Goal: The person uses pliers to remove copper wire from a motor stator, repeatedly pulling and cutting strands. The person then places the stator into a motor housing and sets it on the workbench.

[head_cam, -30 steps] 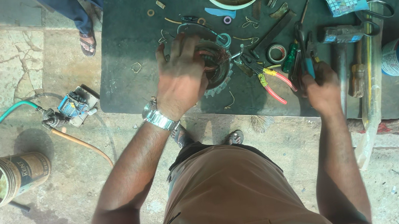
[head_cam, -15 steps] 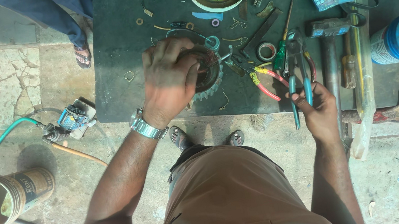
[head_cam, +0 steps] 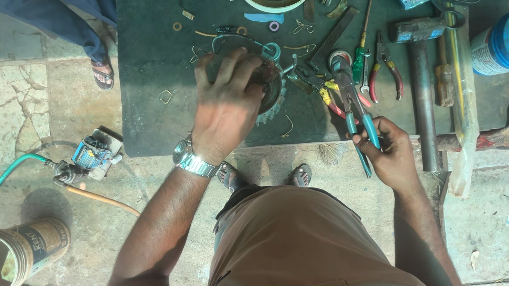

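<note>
One dark bench (head_cam: 169, 75) carries everything; at its middle lies one toothed motor core (head_cam: 263, 90), likely heavy, stiff metal, best gripped around its rim and clear of the fragile copper windings. Left hand (head_cam: 225, 110) covers that core, fingers spread and clamped on it. Right of the core, the right hand (head_cam: 389, 152) has fingers closed on one pair of blue-handled pliers (head_cam: 352, 107).

Left hand (head_cam: 225, 110) covers motor winding (head_cam: 266, 90) — right hand (head_cam: 391, 154) holds teal-handled pliers (head_cam: 352, 107).
</note>
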